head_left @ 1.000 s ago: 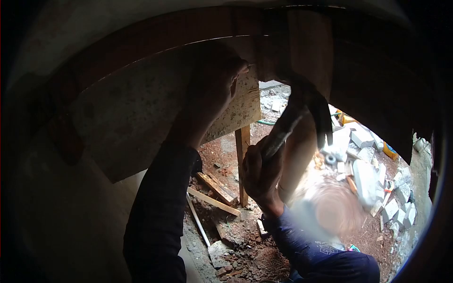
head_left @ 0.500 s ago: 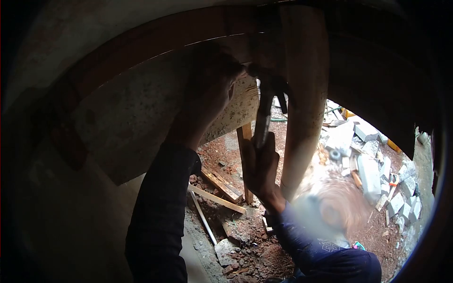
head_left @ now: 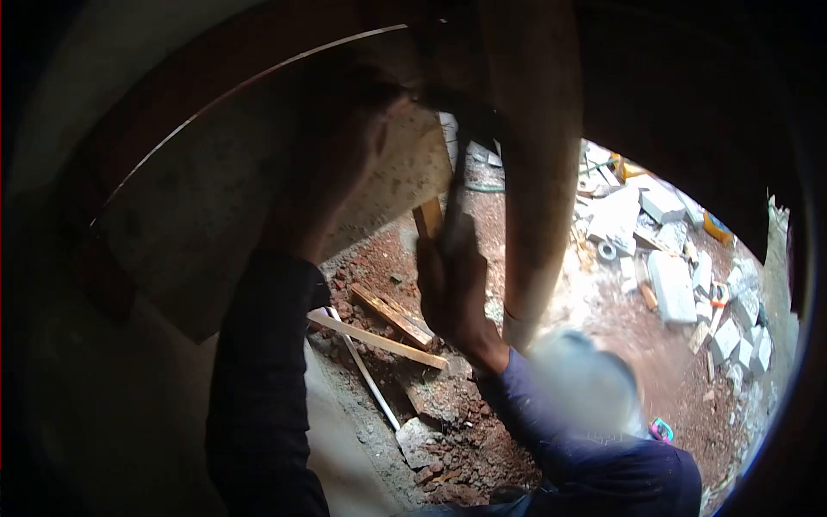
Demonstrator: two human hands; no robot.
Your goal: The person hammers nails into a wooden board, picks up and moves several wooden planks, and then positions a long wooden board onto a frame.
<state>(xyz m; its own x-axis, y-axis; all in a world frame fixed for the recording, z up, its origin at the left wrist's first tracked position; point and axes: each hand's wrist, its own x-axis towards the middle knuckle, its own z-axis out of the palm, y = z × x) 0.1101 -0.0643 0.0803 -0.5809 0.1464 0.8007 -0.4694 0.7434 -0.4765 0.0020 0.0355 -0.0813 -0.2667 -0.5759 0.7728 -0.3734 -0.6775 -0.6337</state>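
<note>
My right hand [head_left: 457, 284] is wrapped round the handle of a hammer [head_left: 460, 177], which points upward. The hammer's head is dark and lies in shadow close to the fingertips of my left hand [head_left: 349, 142]. My left hand is raised with its fingers closed near the top of a speckled board [head_left: 405, 164]; what they pinch, if anything, is lost in the shadow. Just right of the hammer stands a thick round post [head_left: 538, 172].
Below lie loose wood strips [head_left: 388, 340], a thin white pipe [head_left: 370, 383] and reddish rubble [head_left: 482, 452]. Broken grey blocks [head_left: 672, 284] are strewn at the right. A pale blurred shape [head_left: 577, 379] overlaps my right sleeve. A dark curved beam [head_left: 215, 82] runs overhead.
The view has shifted, so both hands, the post and the board appear farther left. The hammer's claw, plain before, is now mostly in shadow. Both hands keep their closed grip.
</note>
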